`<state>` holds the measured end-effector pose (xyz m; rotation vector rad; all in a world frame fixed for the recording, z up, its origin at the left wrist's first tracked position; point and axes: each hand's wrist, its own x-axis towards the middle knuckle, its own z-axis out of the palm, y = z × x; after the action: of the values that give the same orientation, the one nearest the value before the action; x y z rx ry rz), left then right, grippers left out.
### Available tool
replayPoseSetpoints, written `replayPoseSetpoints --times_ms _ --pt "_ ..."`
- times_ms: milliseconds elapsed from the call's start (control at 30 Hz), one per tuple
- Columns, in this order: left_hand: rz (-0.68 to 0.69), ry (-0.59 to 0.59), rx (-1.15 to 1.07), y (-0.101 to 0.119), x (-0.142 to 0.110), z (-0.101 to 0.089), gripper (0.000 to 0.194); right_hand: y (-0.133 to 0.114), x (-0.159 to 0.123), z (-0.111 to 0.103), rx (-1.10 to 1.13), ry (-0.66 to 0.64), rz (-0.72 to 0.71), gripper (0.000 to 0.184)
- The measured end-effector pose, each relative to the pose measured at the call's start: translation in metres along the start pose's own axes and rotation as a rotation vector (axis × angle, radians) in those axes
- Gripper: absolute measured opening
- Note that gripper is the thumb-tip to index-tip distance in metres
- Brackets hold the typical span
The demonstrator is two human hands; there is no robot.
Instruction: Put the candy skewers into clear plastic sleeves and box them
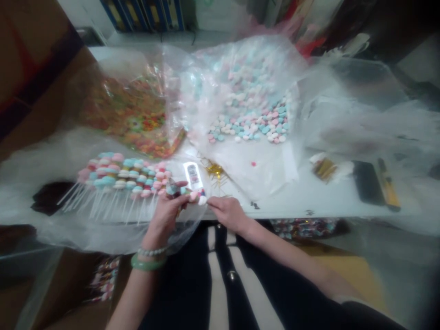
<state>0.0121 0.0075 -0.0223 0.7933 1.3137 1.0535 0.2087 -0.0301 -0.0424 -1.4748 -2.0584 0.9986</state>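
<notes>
At the front edge of the white counter (309, 204), my left hand (165, 216) grips a skewer of pastel round candies (192, 196) lying crosswise, and my right hand (228, 213), reaching in from the lower right, pinches its far end with the fingertips (210, 200). Beyond my left hand fan white sticks topped with pastel candies (117, 176), and a clear plastic bag of loose pastel candies (250, 121) lies farther off.

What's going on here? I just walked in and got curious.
A person's left hand holds a candy stick while the right hand pinches its end. More pastel candy sticks lie together on plastic beside them, below a big bag of pastel candies.
</notes>
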Motion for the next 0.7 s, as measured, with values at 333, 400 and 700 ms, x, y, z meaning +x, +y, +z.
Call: replayPoseSetpoints --times_ms 333,400,700 --pt "-0.127 -0.158 0.208 -0.016 0.016 -0.006 0.017 0.021 -0.003 -0.002 -0.290 -0.072 -0.062 0.022" --pt "-0.132 -0.187 0.173 -0.017 0.018 -0.003 0.019 0.027 -0.004 -0.003 -0.297 -0.066 -0.062 0.022" --pt "-0.105 -0.216 0.275 -0.034 0.016 0.006 0.011 0.048 -0.018 -0.009 -0.235 -0.083 -0.025 0.020"
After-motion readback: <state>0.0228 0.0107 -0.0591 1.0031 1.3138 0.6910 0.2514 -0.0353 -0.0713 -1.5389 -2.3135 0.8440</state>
